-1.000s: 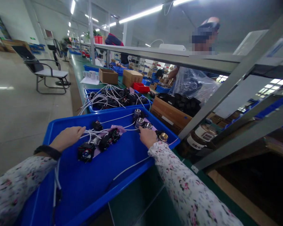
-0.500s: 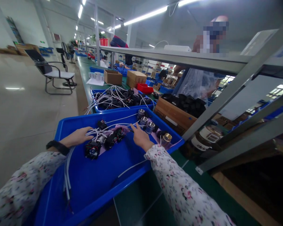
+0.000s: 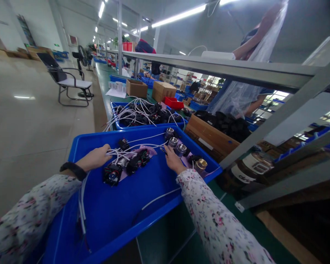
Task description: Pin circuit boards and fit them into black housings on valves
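Note:
My left hand (image 3: 97, 157) is closed round a bundle of white cables (image 3: 116, 151) at the left side of a blue tray (image 3: 121, 223). Beside it in the tray lie black modules with a round centre (image 3: 112, 174) and circuit boards (image 3: 142, 160), partly on pink sheeting. My right hand (image 3: 173, 160) has its fingers pinched together at the tray's right side, close to a row of silver metal cylinders (image 3: 181, 149). A small dark tip shows at its fingertips; what it belongs to is unclear. A brass-topped cylinder (image 3: 200, 165) stands nearer to me.
Behind the tray sits a second blue tray (image 3: 118, 126) heaped with cabled black parts. A cardboard box of black pieces (image 3: 209, 136) and a slanted metal post (image 3: 272, 121) are on the right. Across the bench a person (image 3: 250, 46) handles clear plastic.
My right hand has moved nearer the silver cylinders, with its fingers now drawn together. My left hand keeps hold of the white cables. The view has shifted slightly; the person opposite has raised the plastic.

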Available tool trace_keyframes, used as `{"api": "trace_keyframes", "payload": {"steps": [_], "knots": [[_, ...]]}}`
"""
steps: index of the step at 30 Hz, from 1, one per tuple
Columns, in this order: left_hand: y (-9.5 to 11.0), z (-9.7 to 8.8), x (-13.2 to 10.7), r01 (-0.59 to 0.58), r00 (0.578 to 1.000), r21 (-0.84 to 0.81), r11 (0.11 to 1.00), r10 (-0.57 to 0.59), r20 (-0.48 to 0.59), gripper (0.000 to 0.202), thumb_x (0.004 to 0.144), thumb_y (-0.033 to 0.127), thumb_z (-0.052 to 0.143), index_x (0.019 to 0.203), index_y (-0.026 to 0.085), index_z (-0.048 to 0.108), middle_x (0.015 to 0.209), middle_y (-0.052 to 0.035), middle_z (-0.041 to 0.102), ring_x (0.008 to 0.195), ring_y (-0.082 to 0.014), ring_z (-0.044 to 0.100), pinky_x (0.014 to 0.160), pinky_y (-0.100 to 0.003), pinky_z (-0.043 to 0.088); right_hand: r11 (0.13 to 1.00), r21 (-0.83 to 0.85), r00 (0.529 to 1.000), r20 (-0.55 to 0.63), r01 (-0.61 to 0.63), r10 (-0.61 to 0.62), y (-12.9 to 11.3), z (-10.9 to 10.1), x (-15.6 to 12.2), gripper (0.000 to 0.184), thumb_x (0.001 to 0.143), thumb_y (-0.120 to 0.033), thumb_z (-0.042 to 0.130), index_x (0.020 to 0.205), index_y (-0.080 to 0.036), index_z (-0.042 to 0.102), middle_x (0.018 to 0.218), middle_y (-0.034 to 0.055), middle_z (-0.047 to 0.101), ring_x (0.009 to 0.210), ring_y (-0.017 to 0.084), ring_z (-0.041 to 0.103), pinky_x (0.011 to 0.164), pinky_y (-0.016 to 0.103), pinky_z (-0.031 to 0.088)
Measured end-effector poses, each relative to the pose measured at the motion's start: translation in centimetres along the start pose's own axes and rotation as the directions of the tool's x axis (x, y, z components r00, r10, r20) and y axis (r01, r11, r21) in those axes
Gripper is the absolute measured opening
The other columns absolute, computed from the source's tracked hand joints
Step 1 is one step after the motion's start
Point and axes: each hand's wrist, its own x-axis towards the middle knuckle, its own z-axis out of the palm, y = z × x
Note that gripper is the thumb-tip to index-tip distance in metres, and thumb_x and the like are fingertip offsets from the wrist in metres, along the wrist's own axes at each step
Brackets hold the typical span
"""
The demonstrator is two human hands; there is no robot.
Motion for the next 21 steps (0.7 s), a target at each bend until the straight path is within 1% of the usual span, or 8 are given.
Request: {"api": "trace_keyframes", "payload": {"steps": [2,4,5,7,9,15,19,21], "knots": [[0.0,0.2,0.0,0.022,1.0,0.004,1.0,-0.022,-0.018,0.046,0.08,0.033,0.044,0.12,0.011,0.046,0.113,-0.0151,0.064,0.1,-0.0284,0.062,0.082,-0.033,0.047,0.999,-0.009,0.999,0.02,-0.037,0.037,0.4,0.6,0.1,0.054,0.095,-0.02,0.04,0.146,-0.023,0.025,0.149,0.0118,0.031,0.118,0.022,0.053,0.093,0.03,0.044],[0.0,0.3,0.1,0.037,0.999,0.013,0.999,-0.037,-0.017,0.05,0.077,0.035,0.047,0.121,0.011,0.046,0.115,-0.0155,0.063,0.102,-0.0287,0.062,0.083,-0.033,0.046,0.997,-0.022,0.997,0.015,-0.078,0.078,0.8,0.8,-0.1,0.046,0.097,-0.026,0.036,0.143,-0.022,0.033,0.139,0.0132,0.044,0.114,0.024,0.056,0.091,0.033,0.045],[-0.1,0.3,0.1,0.041,0.999,0.02,0.999,-0.041,-0.008,0.048,0.076,0.037,0.049,0.118,0.012,0.05,0.113,-0.0147,0.064,0.101,-0.0288,0.062,0.083,-0.033,0.047,0.995,-0.027,0.995,0.014,-0.098,0.098,1.0,0.7,-0.2,0.042,0.099,-0.03,0.032,0.139,-0.021,0.04,0.133,0.014,0.05,0.112,0.025,0.058,0.09,0.034,0.045],[-0.2,0.4,0.2,0.045,0.999,0.041,0.998,-0.046,0.015,0.04,0.075,0.04,0.051,0.106,0.014,0.058,0.106,-0.0128,0.067,0.098,-0.0289,0.063,0.08,-0.032,0.047,0.99,-0.041,0.991,0.031,-0.132,0.134,1.3,0.2,-0.5,0.044,0.099,-0.038,0.027,0.121,-0.017,0.058,0.116,0.0158,0.061,0.107,0.027,0.06,0.087,0.036,0.046],[-0.3,0.3,0.3,0.053,0.998,0.066,0.996,-0.055,0.033,0.034,0.075,0.041,0.051,0.096,0.016,0.061,0.102,-0.0123,0.068,0.095,-0.0291,0.063,0.078,-0.031,0.047,0.987,-0.055,0.986,0.065,-0.151,0.154,1.7,-0.6,-0.8,0.048,0.098,-0.043,0.028,0.103,-0.016,0.067,0.104,0.017,0.066,0.101,0.029,0.063,0.083,0.037,0.046],[0.0,0.0,0.1,0.085,0.995,0.13,0.988,-0.092,0.046,0.03,0.08,0.038,0.046,0.089,0.015,0.062,0.1,-0.0144,0.068,0.093,-0.03,0.064,0.072,-0.032,0.046,0.988,-0.061,0.977,0.15,-0.143,0.151,3.9,-4.2,-1.8,0.04,0.094,-0.041,0.044,0.078,-0.016,0.071,0.09,0.0152,0.07,0.086,0.025,0.066,0.079,0.033,0.046],[0.1,-0.1,0.0,0.094,0.993,0.149,0.984,-0.102,0.05,0.031,0.082,0.039,0.044,0.088,0.015,0.063,0.097,-0.0137,0.068,0.091,-0.0289,0.064,0.068,-0.03,0.045,0.989,-0.009,0.964,0.224,-0.146,0.144,5.9,-8.0,-3.6,0.047,0.092,-0.044,0.047,0.061,-0.016,0.068,0.067,0.0102,0.07,0.063,0.017,0.064,0.067,0.026,0.047],[0.1,-0.1,0.1,0.096,0.994,0.155,0.983,-0.104,0.041,0.032,0.082,0.041,0.044,0.087,0.016,0.063,0.098,-0.0135,0.068,0.092,-0.0292,0.064,0.069,-0.03,0.044,0.982,0.009,0.965,0.189,-0.188,0.183,7.0,-10.1,-4.9,0.041,0.086,-0.045,0.057,0.061,-0.015,0.068,0.063,0.0091,0.069,0.055,0.014,0.062,0.062,0.023,0.046]]}}
